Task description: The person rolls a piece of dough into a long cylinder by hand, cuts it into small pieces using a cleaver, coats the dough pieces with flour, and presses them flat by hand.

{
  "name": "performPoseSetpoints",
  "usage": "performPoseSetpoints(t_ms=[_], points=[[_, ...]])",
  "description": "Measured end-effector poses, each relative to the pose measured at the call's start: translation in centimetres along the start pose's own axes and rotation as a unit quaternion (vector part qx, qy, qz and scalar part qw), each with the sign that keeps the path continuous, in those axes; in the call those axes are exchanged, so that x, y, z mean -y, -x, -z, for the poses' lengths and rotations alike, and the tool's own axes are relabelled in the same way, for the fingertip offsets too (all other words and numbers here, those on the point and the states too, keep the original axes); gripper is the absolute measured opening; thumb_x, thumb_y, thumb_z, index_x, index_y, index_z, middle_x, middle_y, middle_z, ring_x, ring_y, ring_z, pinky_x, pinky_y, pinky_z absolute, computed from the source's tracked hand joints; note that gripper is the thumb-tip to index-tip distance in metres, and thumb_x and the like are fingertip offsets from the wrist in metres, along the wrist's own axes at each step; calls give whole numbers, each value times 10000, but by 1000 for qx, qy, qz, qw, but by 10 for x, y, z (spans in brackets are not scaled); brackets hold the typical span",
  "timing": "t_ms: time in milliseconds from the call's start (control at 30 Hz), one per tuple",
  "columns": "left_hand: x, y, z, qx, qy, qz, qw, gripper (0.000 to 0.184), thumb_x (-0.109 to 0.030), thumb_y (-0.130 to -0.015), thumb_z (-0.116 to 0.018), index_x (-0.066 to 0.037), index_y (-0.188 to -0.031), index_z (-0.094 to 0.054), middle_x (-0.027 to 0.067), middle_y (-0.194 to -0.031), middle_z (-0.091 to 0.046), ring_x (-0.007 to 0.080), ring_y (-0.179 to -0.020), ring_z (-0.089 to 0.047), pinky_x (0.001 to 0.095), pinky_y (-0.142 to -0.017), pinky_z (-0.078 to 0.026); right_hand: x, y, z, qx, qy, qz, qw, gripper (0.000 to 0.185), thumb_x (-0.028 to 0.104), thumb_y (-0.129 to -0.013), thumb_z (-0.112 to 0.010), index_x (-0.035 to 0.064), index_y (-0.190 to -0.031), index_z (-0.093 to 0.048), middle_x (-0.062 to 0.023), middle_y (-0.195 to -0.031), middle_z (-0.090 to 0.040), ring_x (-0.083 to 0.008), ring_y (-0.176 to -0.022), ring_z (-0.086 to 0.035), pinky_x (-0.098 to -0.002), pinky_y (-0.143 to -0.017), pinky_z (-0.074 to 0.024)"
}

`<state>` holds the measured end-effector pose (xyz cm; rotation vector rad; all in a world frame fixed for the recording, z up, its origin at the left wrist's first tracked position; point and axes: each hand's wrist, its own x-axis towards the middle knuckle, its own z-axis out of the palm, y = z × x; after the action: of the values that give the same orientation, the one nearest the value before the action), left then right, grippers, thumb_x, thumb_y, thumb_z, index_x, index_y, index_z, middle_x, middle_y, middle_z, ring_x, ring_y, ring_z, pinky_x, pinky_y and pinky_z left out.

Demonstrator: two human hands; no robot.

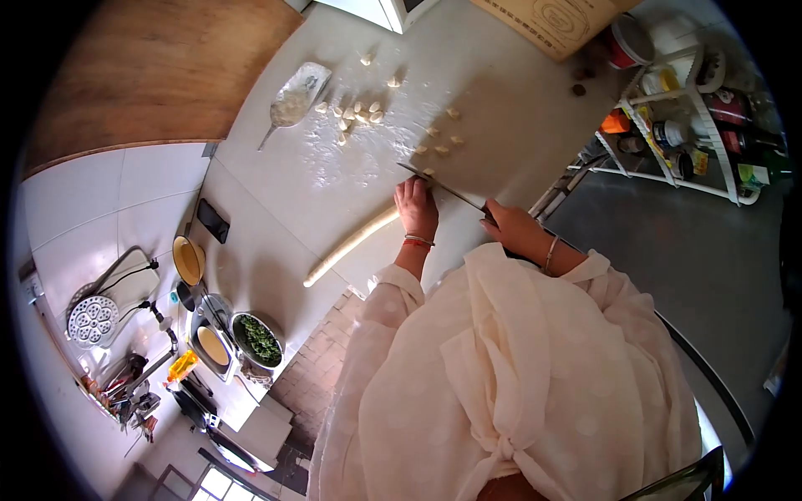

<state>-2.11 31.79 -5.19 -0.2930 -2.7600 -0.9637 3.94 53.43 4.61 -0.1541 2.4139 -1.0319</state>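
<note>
A long roll of pale dough (351,247) lies on the counter (276,188), its upper end under the curled fingers of my left hand (416,207). My right hand (514,228) is closed around the handle of a knife (451,191). The blade extends up and left, just past my left fingertips, near the end of the roll. Several small cut dough pieces (359,112) lie beyond on floury counter, and a few more (443,150) sit close to the knife tip. A scoop with flour (291,103) rests at the upper left.
At the left are a black phone (213,220), a yellow bowl (189,260) and a bowl of chopped greens (257,340) beside the sink. A cardboard box (555,21) stands at the top. A white rack with jars (697,125) is at the right.
</note>
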Motion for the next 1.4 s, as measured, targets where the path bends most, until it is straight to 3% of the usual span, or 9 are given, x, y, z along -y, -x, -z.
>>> performPoseSetpoints(t_ms=[133, 367, 467, 700, 800, 867, 1067, 1400], points=[[5, 2, 7, -48, 88, 56, 993, 151, -19, -837, -661, -60, -975, -615, 118, -1030, -618, 353, -1004, -562, 445, -864, -474, -9, 7, -5, -37, -43, 14, 998, 289, 271, -965, -590, 18, -1080, -514, -225, -846, -661, -427, -804, -641, -486, -690, -497], [27, -20, 18, 2, 71, 34, 997, 149, 12, -838, -628, -32, -977, -599, 133, -994, -611, 352, -971, -569, 448, -818, -490, 34, 1, 20, 0, -103, -20, 995, 280, 266, -965, -601, 29, -1087, -515, -201, -870, -672, -418, -832, -647, -477, -703, -502], [26, -20, 18, 19, 44, 65, 997, 156, 21, -823, -626, -33, -964, -588, 132, -977, -602, 360, -945, -562, 458, -803, -488, 37, -5, 12, -11, -74, 31, 997, 281, 258, -964, -602, 20, -1072, -499, -214, -866, -666, -430, -821, -637, -494, -699, -495], [26, -20, 25, 41, 71, 37, 996, 187, 29, -812, -630, -35, -983, -592, 134, -973, -597, 370, -941, -553, 464, -807, -481, 32, -20, 4, -2, 1, 10, 1000, 253, 232, -962, -596, 16, -1021, -478, -239, -808, -639, -446, -774, -618, -534, -672, -468], [24, -18, 22, 32, 34, 17, 999, 183, 5, -823, -638, -41, -998, -607, 126, -983, -607, 360, -960, -555, 456, -821, -478, 26, -34, -7, -13, 35, 30, 999, 251, 233, -961, -596, 17, -1012, -478, -232, -797, -639, -442, -748, -617, -536, -660, -466], [19, -12, 21, -18, 86, 71, 994, 176, -18, -831, -645, -43, -1002, -613, 124, -987, -614, 354, -967, -555, 456, -835, -470, 23, -44, -13, -18, 62, 43, 997, 254, 239, -960, -599, 20, -1011, -480, -226, -799, -643, -437, -739, -620, -534, -655, -468], [18, 9, 31, 9, 33, 65, 997, 185, -57, -827, -674, -39, -1001, -614, 132, -981, -618, 347, -971, -548, 469, -886, -449, 16, -29, -12, -64, 7, 115, 991, 252, 255, -955, -610, 48, -1062, -512, -196, -859, -670, -416, -763, -642, -503, -668, -499], [19, 27, 12, 8, -13, 53, 998, 247, 8, -758, -672, -41, -975, -567, 127, -1027, -594, 350, -999, -531, 468, -885, -457, 21, 30, -11, -4, 2, 32, 999, 260, 256, -958, -606, 45, -1074, -508, -196, -867, -672, -416, -792, -649, -501, -685, -504]])
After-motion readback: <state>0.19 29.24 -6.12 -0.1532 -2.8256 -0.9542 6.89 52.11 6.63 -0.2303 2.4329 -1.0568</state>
